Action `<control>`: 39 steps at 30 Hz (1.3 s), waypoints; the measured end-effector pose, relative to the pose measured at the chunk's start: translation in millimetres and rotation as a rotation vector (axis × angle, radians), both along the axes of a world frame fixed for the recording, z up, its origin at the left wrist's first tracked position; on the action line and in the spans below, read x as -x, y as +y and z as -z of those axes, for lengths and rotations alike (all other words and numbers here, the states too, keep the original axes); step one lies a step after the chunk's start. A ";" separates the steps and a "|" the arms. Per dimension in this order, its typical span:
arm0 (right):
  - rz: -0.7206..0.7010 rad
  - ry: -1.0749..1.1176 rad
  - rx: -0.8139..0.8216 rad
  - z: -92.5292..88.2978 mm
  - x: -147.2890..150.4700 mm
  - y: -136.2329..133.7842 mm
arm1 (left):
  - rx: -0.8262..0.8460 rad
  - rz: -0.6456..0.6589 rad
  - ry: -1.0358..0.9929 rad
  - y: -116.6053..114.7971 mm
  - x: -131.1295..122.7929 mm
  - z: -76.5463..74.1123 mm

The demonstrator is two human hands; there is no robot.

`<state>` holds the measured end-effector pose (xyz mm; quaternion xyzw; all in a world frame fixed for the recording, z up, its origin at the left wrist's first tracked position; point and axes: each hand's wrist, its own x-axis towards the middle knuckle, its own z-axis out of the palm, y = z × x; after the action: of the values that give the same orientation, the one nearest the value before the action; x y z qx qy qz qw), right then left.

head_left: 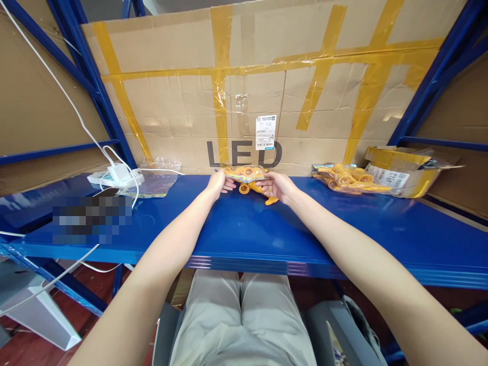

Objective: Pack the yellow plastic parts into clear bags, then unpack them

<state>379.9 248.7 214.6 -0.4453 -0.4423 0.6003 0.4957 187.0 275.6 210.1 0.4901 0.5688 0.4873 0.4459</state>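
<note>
Between my hands is a clear plastic bag point(247, 173) with a colourful printed part and orange pieces showing in it. My left hand point(218, 184) pinches its left end, the other fingers stretched toward the middle. At the right end, my right hand point(281, 187) grips the bag with bent fingers. Just below the bag lies an orange plastic toy point(256, 191) with a round, wheel-like part; the bag and my right fingers cover some of it. Whether the toy touches the bag, I cannot tell.
The blue shelf point(236, 229) carries filled bags of orange toys point(343, 178) and a taped carton point(400, 170) at right. Left are a flat plastic bag point(156, 183), a white power strip point(116, 175) with cables, and a blurred dark object point(91, 216). A cardboard sheet point(171, 112) stands behind.
</note>
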 end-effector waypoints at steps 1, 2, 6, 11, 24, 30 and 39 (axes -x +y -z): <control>0.017 0.015 -0.019 -0.4 -0.3 0.4 | -0.048 -0.025 0.025 0.0 -0.3 -0.8; 0.037 0.035 -0.042 -0.8 -0.6 0.7 | -0.104 -0.045 0.029 0.1 -0.8 -1.9; 0.117 0.124 -0.146 -0.5 -1.0 3.7 | -0.291 -0.075 -0.062 2.5 -4.1 -4.1; 0.234 0.153 -0.264 4.5 -3.7 13.4 | -0.399 -0.059 0.028 2.4 -7.2 0.2; 0.428 0.097 -0.576 -6.6 -8.6 10.1 | -0.662 0.124 0.088 -13.3 -15.7 -8.2; 0.363 -0.014 -0.405 -4.7 -7.6 11.5 | -0.355 0.024 0.039 -11.3 -14.3 -5.7; 0.311 -0.027 -0.405 0.0 -4.7 15.1 | -0.208 -0.072 -0.136 -3.8 -10.8 -8.3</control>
<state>384.6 263.8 214.6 -0.4075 -0.4863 0.4102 0.6551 197.8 271.8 218.4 0.4788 0.5007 0.5914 0.4127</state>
